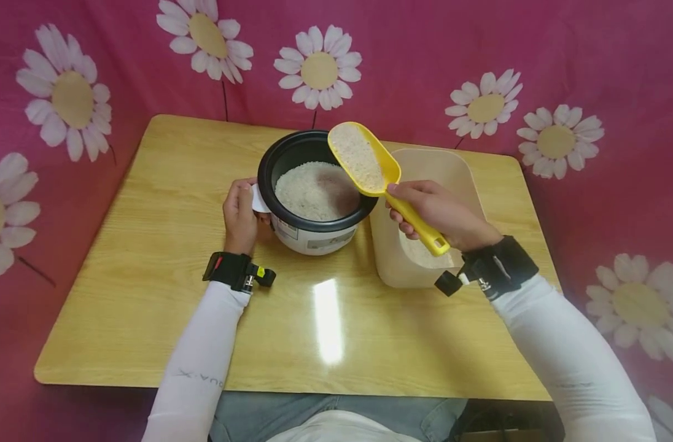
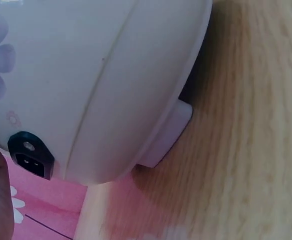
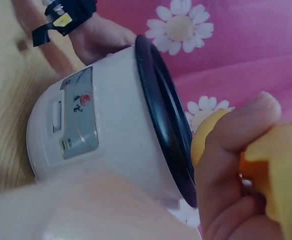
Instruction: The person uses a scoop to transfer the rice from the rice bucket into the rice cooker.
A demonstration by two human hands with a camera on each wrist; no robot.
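Observation:
A white rice cooker [image 1: 320,244] with a black rim stands on the table, rice [image 1: 306,193] heaped inside it. My left hand [image 1: 241,215] grips the white side handle [image 1: 259,199] of the cooker. Over the cooker's right rim, my right hand [image 1: 444,212] holds a yellow scoop [image 1: 392,166] by its handle, the bowl loaded with rice [image 1: 358,156]. From the right wrist view, the cooker's front panel [image 3: 80,115] and dark rim show beside the scoop hand. A black power socket [image 2: 33,157] appears on the cooker's side in the left wrist view.
Right of the cooker sits a cream plastic bin [image 1: 392,267] with rice at its bottom, partly hidden under my right hand. The wooden table [image 1: 165,258] is backed by a pink curtain [image 1: 403,55] with printed daisies.

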